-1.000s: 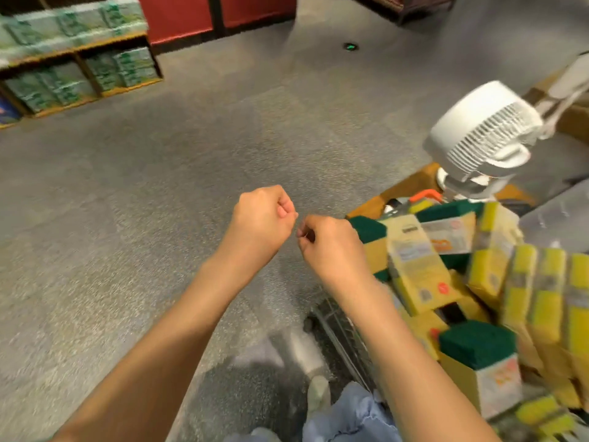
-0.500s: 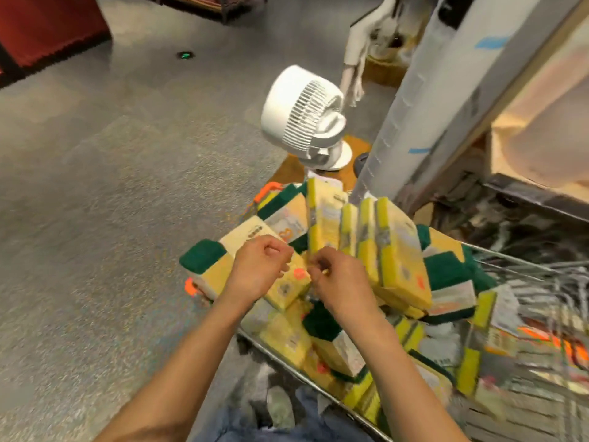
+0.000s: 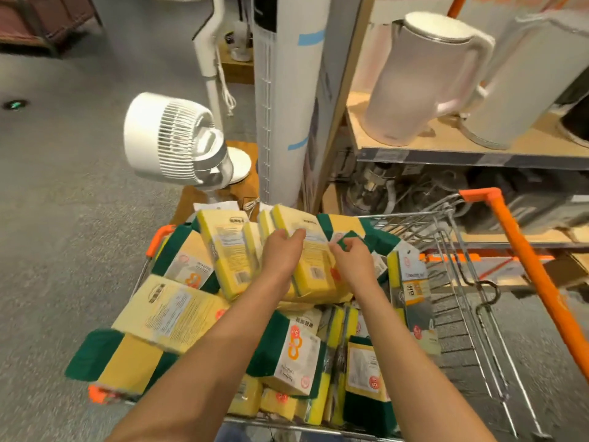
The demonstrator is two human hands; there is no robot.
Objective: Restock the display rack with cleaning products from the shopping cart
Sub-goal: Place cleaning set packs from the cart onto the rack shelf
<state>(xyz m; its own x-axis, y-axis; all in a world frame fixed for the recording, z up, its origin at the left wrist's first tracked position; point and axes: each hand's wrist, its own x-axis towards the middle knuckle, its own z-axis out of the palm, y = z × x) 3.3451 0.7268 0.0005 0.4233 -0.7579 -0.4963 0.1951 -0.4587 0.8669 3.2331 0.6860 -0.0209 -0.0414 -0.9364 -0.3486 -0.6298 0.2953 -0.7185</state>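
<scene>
The wire shopping cart (image 3: 452,250) with orange trim is piled with several yellow-and-green sponge packs (image 3: 172,311). My left hand (image 3: 280,258) lies on the face of an upright yellow sponge pack (image 3: 314,266) in the middle of the pile, fingers reaching toward its top edge. Just to its right, my right hand (image 3: 352,263) pinches the green edge of another sponge pack (image 3: 349,239). The display rack (image 3: 446,153) stands beyond the cart at the right.
White kettles (image 3: 424,78) stand on the rack's wooden shelf, with dark appliances below. A round white fan (image 3: 175,145) and a tall white tower fan (image 3: 283,106) stand beyond the cart's far end. Grey floor lies to the left. The cart's orange handle (image 3: 535,282) runs along the right.
The view swung right from the floor to the cart and rack. Both hands went from raised fists down onto the sponge packs; the left uncurled and the right took a green edge.
</scene>
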